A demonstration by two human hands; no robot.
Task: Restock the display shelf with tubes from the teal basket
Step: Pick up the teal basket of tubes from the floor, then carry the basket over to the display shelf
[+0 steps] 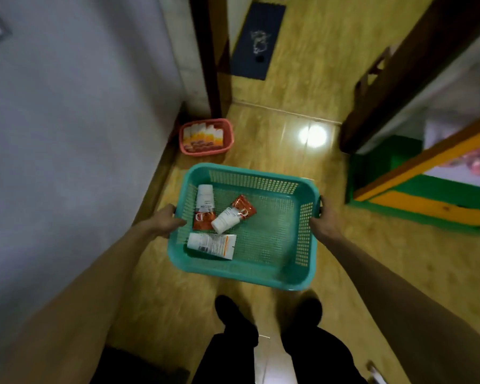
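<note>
The teal perforated plastic basket (261, 245) is carried above the wood-patterned floor (288, 79), the left hand (168, 218) curled in a grip round its left rim and the right hand (317, 217) round its right rim. Three squeeze tubes lie loose towards its left side: an orange-and-white tube (204, 207) along the left wall, a second orange-and-white tube (234, 214) lying slantwise and touching the first, and a white tube (212, 245) near the front left corner.

The basket looks light and somewhat flexible, so holding both rims seems sound. The tubes are probably light, soft-bodied and smooth, free to slide if it tilts; each is best taken round the middle of its body.

No display shelf shows. Motion blur makes the labels unreadable, and the right fingers are hidden behind the rim. A pink basket of boxes (205, 137) stands by the wall.
</note>
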